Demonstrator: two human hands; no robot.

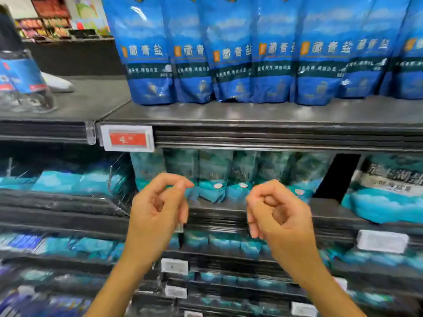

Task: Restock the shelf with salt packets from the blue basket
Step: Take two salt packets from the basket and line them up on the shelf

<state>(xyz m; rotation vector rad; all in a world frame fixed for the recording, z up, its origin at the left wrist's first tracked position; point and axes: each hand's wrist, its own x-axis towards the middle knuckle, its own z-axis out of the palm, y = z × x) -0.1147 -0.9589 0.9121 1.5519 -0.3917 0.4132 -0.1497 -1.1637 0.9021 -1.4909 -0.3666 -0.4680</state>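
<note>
Blue foil pouches with gold Chinese lettering (231, 53) fill the top of my view, standing upright in a tight row on the dark metal top shelf (251, 113); their upper ends are cut off by the frame edge. The whole picture is smeared by motion, so I cannot read the small print on them.

On the shelf below, teal salt packets (215, 179) stand side by side in shadow, partly hidden behind my two raised hands. My left hand (158, 207) hangs in front of that shelf with its fingers loosely curled and nothing in it. My right hand (277, 211) is curled the same way just beside it, also carrying nothing; the two hands are apart.

At far left I see a blue container (20, 74) resting on a grey surface, cut off by the frame edge; I cannot tell whether it is the basket, nor what it contains.

A white price tag with a red panel (127, 138) is clipped to the top shelf's front rail. Flat turquoise packs (68, 181) lie on the left of the lower shelf, and a pale bag with dark lettering (389, 181) sits at right. Lower shelves carry more blurred teal packets and small white labels.
</note>
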